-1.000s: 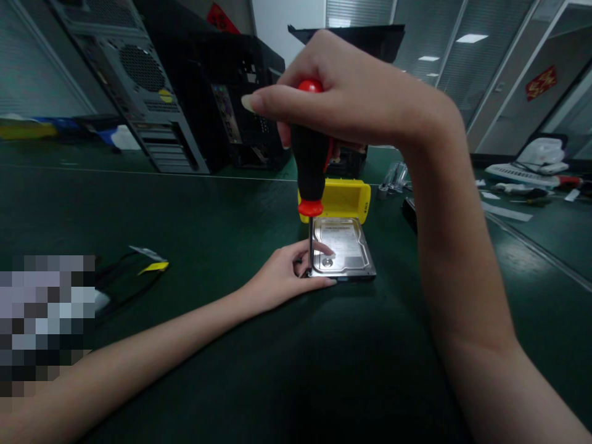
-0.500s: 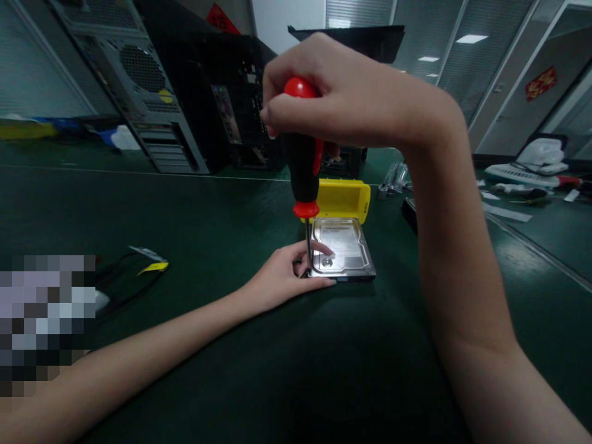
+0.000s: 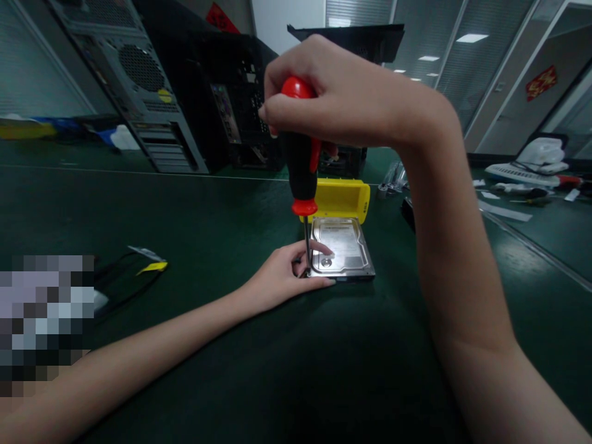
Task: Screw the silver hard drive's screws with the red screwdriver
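A silver hard drive (image 3: 345, 243) lies flat on the dark green table. My left hand (image 3: 284, 271) grips its near left corner, thumb along the front edge and a finger across the top. High above the drive, my right hand (image 3: 319, 92) is wrapped round the red and black handle of a screwdriver (image 3: 303, 166). The screwdriver stands almost upright, its shaft running down to the drive's near left corner. Its tip sits beside my left fingers, and I cannot make out the screw there. Right behind the drive is a yellow plastic tray (image 3: 340, 200).
An open computer case (image 3: 240, 92) stands at the back, with another case (image 3: 143, 80) showing its fan grille to the left. A cable with a yellow tag (image 3: 152, 267) lies at left. Clear plastic pieces (image 3: 394, 177) and a white keyboard (image 3: 522, 176) are at right.
The screwdriver's handle has tilted very slightly to the left with my right hand. My left hand and the hard drive keep their places.
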{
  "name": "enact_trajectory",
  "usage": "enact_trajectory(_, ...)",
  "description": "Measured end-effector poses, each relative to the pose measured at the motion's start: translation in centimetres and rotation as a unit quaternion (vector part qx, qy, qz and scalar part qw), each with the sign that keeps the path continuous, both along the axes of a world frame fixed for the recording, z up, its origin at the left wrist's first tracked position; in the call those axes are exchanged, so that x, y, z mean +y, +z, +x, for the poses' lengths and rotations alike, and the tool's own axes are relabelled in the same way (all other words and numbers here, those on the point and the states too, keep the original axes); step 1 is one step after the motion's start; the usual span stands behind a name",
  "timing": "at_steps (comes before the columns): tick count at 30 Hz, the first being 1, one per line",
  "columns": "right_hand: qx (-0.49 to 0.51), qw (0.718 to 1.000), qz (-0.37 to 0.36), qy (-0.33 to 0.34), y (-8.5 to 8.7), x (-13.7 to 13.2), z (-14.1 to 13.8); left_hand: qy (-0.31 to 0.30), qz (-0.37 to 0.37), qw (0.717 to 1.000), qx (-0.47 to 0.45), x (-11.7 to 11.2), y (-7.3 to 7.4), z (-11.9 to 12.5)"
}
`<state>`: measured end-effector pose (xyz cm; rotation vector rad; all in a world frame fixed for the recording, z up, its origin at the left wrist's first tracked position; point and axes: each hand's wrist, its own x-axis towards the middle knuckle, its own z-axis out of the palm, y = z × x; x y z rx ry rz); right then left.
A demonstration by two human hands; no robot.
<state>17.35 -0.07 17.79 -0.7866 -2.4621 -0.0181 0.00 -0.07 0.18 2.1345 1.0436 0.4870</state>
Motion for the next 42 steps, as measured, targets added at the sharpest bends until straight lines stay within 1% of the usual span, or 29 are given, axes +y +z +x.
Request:
enact_trajectory(6,-0.019,1.000,-0.014,-0.021,0.14,-0.30,0.12,0.001,0.000,1.000,-0.013,-0.20,-0.12,-0.02)
enact_trajectory(18,-0.019,0.999,0.000,-0.029,0.16,-0.38,0.14,-0.001,0.010,1.000,-0.013,-0.04,-0.48,-0.05)
enact_trajectory(22,-0.014,0.999,-0.017,-0.032,0.12,-0.08,0.07,0.000,0.006,1.000,-0.015,-0.06,-0.52,-0.08)
enact_trajectory(29,-0.007,0.999,-0.036,-0.032,0.09,-0.09,0.16,0.001,0.003,1.000,-0.008,-0.13,-0.17,0.05)
enact_trajectory(35,-0.001,0.999,-0.042,-0.028,0.14,-0.21,0.12,0.002,0.003,1.000,-0.008,-0.10,-0.18,0.05)
enact_trajectory(42,-0.002,0.999,-0.023,-0.042,0.08,-0.39,0.13,0.002,0.005,1.000,-0.007,-0.03,-0.19,-0.03)
